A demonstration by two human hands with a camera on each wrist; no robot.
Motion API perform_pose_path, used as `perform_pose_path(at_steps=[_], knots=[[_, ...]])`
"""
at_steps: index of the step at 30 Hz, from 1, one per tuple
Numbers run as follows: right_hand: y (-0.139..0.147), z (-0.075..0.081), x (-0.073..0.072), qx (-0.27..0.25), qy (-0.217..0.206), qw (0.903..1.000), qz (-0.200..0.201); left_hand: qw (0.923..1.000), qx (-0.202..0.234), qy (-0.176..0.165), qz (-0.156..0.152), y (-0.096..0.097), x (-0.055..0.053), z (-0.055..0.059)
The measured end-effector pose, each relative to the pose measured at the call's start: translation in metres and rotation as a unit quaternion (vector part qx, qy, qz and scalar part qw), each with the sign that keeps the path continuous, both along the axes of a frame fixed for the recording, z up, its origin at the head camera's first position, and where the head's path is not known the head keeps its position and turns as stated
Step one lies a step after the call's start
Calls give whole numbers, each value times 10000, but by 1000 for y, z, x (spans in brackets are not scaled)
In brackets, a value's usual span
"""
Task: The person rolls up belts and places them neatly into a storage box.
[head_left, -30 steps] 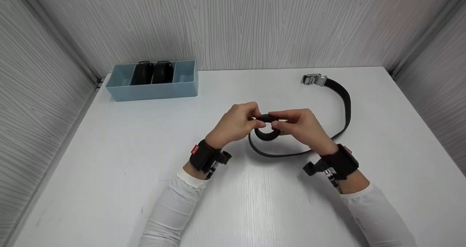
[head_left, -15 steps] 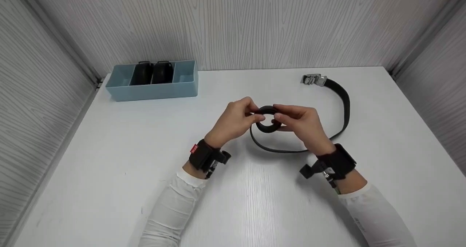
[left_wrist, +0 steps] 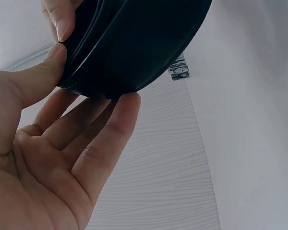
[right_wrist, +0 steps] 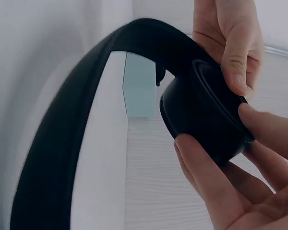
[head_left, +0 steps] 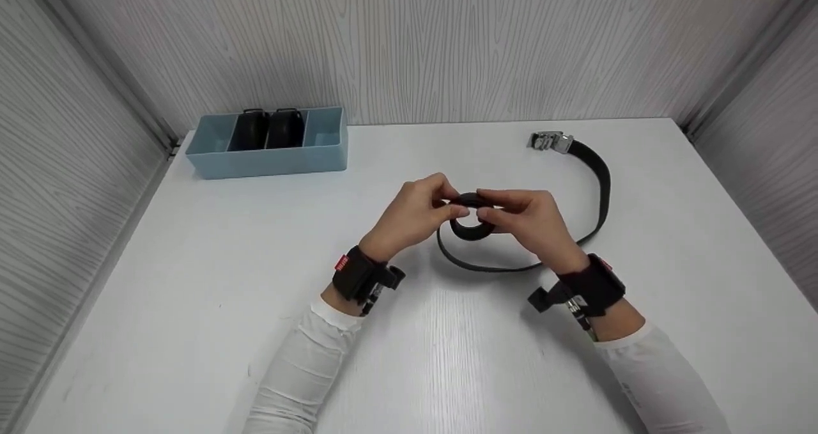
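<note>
A black belt is partly wound into a coil [head_left: 471,232] between the two hands, above the middle of the table. My left hand [head_left: 414,211] pinches the coil's left side between thumb and fingers. On its right side my right hand [head_left: 532,222] grips it, thumb on the near edge and fingers round the outer face [right_wrist: 197,120]. The unwound belt strap [head_left: 602,191] curves from the coil round to the right and back. At its far end lies a silver buckle [head_left: 551,141], also visible in the left wrist view as a buckle [left_wrist: 179,67].
A light blue divided box [head_left: 275,162] stands at the back left of the white table [head_left: 192,280]. Two black rolled belts [head_left: 267,129] sit upright in its middle compartments. Grey wood-grain panels [head_left: 409,44] enclose the back and both sides.
Both hands rose slightly with the coil and then came down a little, tilting it. The loose strap has drawn slightly inward to the left; the buckle stays almost in place.
</note>
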State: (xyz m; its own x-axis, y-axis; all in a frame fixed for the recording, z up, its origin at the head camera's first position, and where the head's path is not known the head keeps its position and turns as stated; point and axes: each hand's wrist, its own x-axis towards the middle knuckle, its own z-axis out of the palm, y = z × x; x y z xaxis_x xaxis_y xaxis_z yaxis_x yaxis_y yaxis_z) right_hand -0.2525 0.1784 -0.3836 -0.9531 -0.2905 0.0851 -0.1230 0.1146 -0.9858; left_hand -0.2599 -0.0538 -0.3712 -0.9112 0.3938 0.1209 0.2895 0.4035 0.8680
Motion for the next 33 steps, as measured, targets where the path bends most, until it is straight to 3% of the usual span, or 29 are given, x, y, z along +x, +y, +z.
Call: perform_pose_path(at_steps=[7, 13, 17, 20, 28, 33], knots=[[-2, -2, -1, -465, -193, 9984, -270, 9997, 210, -144, 60, -3, -1, 0], [1, 2, -1, -2, -161, 9999, 21, 9999, -26, -76, -112, -4, 0, 3], [3, 3, -1, 467, -84, 9981, 382, 9987, -372, -189, -289, -4, 1, 5], [3, 3, -2, 543, -104, 9973, 481, 9977, -509, -302, -330, -3, 0, 4], [1, 1, -1, -131, -262, 9995, -112, 9997, 23, -209, 80, -3, -1, 3], [0, 0, -2, -398, -347, 9984, -206, 9999, 107, -121, 17, -3, -2, 3]])
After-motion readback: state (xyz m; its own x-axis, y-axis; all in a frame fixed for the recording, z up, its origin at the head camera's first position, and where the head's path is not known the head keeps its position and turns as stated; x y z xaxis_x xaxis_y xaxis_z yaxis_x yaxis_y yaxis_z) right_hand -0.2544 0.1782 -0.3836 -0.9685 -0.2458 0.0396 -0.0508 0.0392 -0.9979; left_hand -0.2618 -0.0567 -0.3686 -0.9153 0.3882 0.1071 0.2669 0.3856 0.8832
